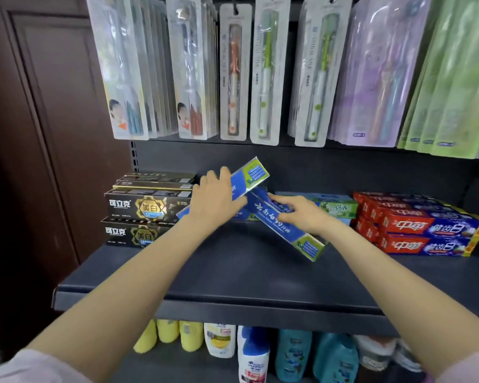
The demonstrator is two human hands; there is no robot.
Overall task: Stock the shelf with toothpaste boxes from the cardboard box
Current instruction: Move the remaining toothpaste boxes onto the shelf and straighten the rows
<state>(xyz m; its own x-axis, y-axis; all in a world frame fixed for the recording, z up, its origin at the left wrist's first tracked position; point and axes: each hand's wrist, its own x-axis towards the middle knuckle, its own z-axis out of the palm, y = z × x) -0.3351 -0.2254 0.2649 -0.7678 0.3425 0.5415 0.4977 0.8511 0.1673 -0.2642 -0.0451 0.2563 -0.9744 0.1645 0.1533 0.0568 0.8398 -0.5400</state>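
Two long blue toothpaste boxes with green ends in play, both over the back-middle of the dark grey metal shelf (pixel 233 275).

Left hand (pixel 215 200): fingers closed over the upper blue box (pixel 246 176), palm on top, thumb side hidden. Box runs under the palm; its far end sticks out up and to the right past the fingertips, near end pokes out low-left of the wrist. Long axis diagonal, low-left to high-right, green end tilted up off the shelf.

Right hand (pixel 302 214): flat-ish, fingers spread and curled lightly over the lower blue box (pixel 282 225), pressing or holding it from above; can't tell if the thumb wraps underneath. Box extends from under the fingertips down and to the right, along the forearm's left side. Long axis diagonal, high-left to low-right, green end nearest the camera, lying on or near the shelf surface.

The two boxes cross or meet between the hands, forming a shallow V; contact point is hidden by the left hand.

Left of the left hand: stacked black-and-gold toothpaste boxes (pixel 147 210). Right of the right hand: green-and-blue boxes (pixel 340 207), then red-and-blue boxes (pixel 426 228). Hanging toothbrush packs (pixel 263 76) above both hands.
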